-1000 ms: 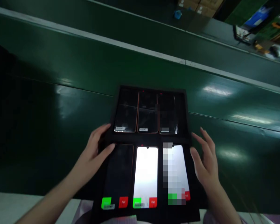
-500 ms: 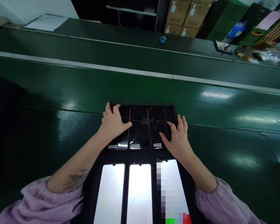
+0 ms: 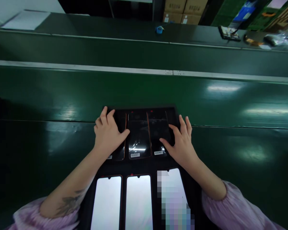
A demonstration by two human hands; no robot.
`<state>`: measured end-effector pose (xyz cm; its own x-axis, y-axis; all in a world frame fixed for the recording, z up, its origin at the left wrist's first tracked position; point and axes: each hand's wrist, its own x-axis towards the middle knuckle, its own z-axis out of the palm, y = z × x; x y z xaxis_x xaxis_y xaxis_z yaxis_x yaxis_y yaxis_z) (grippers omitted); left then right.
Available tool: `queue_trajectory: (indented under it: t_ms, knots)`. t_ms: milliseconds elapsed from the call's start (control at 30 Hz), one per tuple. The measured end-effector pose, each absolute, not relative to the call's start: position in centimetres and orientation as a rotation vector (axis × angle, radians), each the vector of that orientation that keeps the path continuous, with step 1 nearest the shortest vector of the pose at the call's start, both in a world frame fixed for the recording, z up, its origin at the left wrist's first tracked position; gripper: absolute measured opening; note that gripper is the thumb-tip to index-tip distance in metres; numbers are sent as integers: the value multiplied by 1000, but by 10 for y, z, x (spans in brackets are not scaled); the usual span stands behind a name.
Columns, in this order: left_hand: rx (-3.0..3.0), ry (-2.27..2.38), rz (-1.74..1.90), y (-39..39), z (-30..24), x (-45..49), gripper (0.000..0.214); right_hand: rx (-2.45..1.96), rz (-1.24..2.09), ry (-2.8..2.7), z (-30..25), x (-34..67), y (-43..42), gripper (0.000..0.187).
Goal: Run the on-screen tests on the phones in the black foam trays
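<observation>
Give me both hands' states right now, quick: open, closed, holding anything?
Left hand: open, fingers spread over the back-row left phone; contact unclear.
Right hand: open, thumb over the back-row right phone; contact unclear.

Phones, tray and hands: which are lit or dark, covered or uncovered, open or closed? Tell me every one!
Near left phone: lit white
Near middle phone: lit white
Near right phone: lit, partly blurred out
Far left phone: dark where it shows
Far middle phone: dark
Far right phone: dark where it shows
Tray: uncovered
Left hand: open, fingers spread
Right hand: open, thumb apart
</observation>
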<state>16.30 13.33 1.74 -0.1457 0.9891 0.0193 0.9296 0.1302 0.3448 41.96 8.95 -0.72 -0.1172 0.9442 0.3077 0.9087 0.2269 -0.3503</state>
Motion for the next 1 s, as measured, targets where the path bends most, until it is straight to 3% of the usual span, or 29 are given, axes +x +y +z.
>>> queue_trajectory:
  t_ms: [233,467,800,900,1000]
  knots:
    - [1855,2167,461,134,16,162,82,-1723,98,-2056,2,413,88,44]
    - [1861,2111,492,132,16,157,81,-1683,179,-2271,21,397,88,76]
    - [1870,2115,480,132,17,155,81,-1766,444,-2335,35,367,124,96]
    - [1894,2104,496,131,15,154,81,-1840,362,-2234,35,365,125,90]
    - [1918,2092,510,131,14,154,79,-1841,226,-2154,36,368,112,66]
